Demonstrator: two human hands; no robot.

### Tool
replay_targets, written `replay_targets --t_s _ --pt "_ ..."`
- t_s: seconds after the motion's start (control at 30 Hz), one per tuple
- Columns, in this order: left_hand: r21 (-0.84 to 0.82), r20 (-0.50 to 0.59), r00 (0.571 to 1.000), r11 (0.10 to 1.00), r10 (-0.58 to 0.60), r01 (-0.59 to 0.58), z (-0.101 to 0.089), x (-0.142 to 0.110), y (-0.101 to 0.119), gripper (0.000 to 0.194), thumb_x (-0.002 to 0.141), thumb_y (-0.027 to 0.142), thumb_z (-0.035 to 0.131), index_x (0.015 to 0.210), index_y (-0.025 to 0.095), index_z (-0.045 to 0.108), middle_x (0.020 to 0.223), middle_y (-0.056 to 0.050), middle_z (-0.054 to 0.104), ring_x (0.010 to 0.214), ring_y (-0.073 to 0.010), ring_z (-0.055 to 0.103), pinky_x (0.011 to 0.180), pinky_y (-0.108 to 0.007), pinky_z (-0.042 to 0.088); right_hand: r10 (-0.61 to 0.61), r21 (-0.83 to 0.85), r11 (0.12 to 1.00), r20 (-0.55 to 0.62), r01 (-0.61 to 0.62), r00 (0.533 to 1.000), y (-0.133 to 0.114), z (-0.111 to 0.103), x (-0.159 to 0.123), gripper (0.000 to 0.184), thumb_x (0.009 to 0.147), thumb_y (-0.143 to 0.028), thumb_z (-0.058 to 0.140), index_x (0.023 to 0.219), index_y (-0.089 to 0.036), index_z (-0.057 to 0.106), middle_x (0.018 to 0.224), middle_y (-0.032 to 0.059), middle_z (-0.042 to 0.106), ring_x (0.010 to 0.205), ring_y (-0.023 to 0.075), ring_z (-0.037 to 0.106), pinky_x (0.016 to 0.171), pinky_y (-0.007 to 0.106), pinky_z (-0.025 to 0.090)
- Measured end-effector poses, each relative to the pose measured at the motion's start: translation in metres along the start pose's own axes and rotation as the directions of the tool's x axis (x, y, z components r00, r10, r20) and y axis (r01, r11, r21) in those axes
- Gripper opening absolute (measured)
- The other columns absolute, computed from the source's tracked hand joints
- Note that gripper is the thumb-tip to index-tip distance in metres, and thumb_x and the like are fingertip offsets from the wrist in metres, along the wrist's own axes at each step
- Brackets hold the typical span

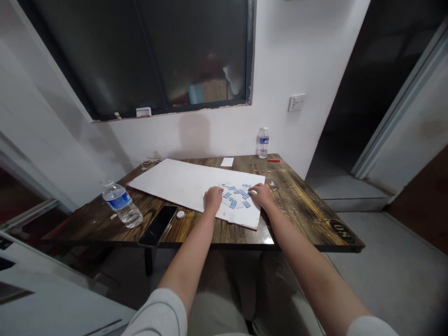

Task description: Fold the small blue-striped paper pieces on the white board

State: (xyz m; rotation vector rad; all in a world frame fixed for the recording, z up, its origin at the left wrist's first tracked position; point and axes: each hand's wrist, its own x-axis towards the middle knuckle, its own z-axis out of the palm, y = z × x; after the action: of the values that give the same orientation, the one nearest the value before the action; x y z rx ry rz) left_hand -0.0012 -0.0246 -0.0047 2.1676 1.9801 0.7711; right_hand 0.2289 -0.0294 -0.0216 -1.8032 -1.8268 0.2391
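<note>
Two hands, left (213, 198) and right (261, 195), on white board (175, 184); fingers (220, 190) together, touching blue-printed paper tiles (238, 192).

Crowded on the left of the desk (301, 205), roomier on the right

Left hand (213, 198) has a phone (158, 226), a white cap (180, 214) and a water bottle (122, 204) in the way just past the white board (175, 184). Right hand (261, 195) has wood out to the desk's edge, with only a small white bit (272, 185) nearby. Second bottle (262, 143) and a red stick (274, 160) sit along the far edge.
</note>
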Motion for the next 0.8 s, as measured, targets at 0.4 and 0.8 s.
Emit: replay_targets --t_s 0.4,0.8 --pt "0.142 0.189 0.981 0.988 0.039 -0.067 0.003 0.008 0.000 0.054 0.091 0.053 0.037 0.141 0.034 0.045 0.157 0.003 0.032 0.147 -0.0243 0.020 0.115 -0.051 0.021 -0.012 -0.082 0.996 0.022 0.014 1.000 -0.006 0.003 -0.002 0.037 0.090 -0.053 0.052 0.119 -0.038 0.068 0.123 0.0059 0.056 0.113 0.0279 0.045 0.091 0.039 0.035" --pt "-0.035 -0.034 0.999 0.999 -0.042 0.040 0.009 0.012 -0.007 0.044 0.094 0.043 0.039 0.129 0.026 0.058 0.148 -0.007 0.047 0.139 -0.0266 0.037 0.113 -0.051 0.027 -0.018 -0.031 0.999 -0.054 0.017 0.998 -0.007 0.005 -0.003 0.034 0.095 -0.042 0.047 0.119 -0.031 0.068 0.119 0.0081 0.059 0.111 0.0274 0.045 0.086 0.036 0.033"
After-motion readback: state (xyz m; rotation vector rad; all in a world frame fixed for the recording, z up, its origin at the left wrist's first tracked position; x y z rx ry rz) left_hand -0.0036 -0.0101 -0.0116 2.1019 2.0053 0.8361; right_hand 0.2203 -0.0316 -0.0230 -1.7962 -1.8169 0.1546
